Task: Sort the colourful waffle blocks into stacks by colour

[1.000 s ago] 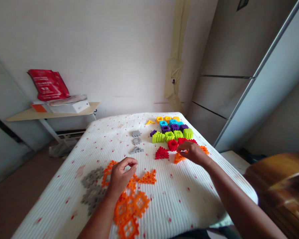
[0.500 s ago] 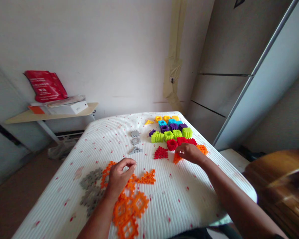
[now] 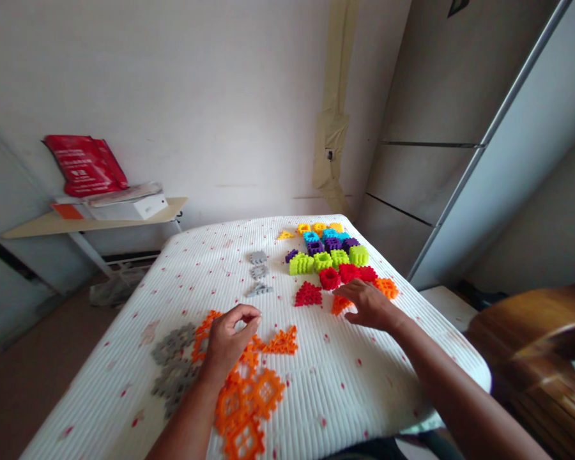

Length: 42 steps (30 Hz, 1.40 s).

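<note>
The right hand [image 3: 371,305] has open mattress [image 3: 316,396] to its near side; red blocks [image 3: 329,278] stand just far of it, and orange pieces [image 3: 263,393] crowd the left hand [image 3: 230,342].

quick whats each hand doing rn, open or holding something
Left hand: closed in a loose pinch, nothing visible in it, over orange plastic pieces.
Right hand: open, holding nothing, beside an orange triangular piece.

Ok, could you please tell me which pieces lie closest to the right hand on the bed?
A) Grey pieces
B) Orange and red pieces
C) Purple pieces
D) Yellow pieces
B: the right hand is spread just beside an orange piece, with red pieces directly above it.
</note>
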Each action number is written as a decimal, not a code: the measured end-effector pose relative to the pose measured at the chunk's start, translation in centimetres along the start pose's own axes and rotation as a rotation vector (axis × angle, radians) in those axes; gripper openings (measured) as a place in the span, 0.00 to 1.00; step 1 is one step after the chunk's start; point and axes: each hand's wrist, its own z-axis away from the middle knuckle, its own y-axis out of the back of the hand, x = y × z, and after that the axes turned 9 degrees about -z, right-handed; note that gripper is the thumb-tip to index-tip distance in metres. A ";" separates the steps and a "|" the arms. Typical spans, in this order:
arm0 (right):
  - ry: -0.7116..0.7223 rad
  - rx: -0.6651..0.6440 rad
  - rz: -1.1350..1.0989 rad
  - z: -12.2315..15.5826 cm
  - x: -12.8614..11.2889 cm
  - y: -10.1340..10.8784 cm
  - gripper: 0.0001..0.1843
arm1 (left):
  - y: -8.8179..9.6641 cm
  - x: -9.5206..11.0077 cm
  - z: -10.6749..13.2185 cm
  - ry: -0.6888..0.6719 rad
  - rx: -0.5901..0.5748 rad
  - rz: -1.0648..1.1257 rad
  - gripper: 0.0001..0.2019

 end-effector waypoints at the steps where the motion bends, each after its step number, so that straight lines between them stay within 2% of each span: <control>1: -0.004 -0.001 0.018 0.0 -0.2 -0.2 0.28 | 0.0 -0.1 0.0 -0.001 0.003 -0.001 0.05; 7: -0.035 -0.008 0.102 -0.5 -0.9 -1.0 0.25 | -0.1 -0.4 0.0 -0.002 0.018 -0.015 0.05; 11: -0.065 -0.013 0.115 -0.7 -1.1 -1.2 0.20 | -0.1 -0.4 0.0 0.002 0.018 -0.017 0.05; 16: -0.096 -0.013 0.128 -0.9 -1.1 -1.2 0.20 | 0.1 0.0 0.0 0.009 0.025 -0.002 0.04; 22: -0.089 -0.028 0.138 -0.9 -0.8 -1.0 0.20 | 0.1 -0.1 -0.1 0.008 0.029 -0.002 0.04; 29: -0.085 -0.038 0.149 -1.2 -0.7 -1.1 0.14 | -0.1 -0.5 -0.1 -0.005 0.017 -0.003 0.04; 38: -0.161 0.000 0.218 -1.5 -0.7 -2.3 0.14 | 1.1 -0.8 -0.3 0.055 0.071 -0.029 0.05; 40: -0.161 0.008 0.228 -1.4 -0.8 -2.3 0.15 | 1.2 -0.7 -0.3 0.047 0.037 -0.058 0.05; 42: -0.153 0.037 0.243 -1.1 -0.9 -2.2 0.18 | 1.0 -0.4 -0.3 -0.004 -0.045 -0.096 0.04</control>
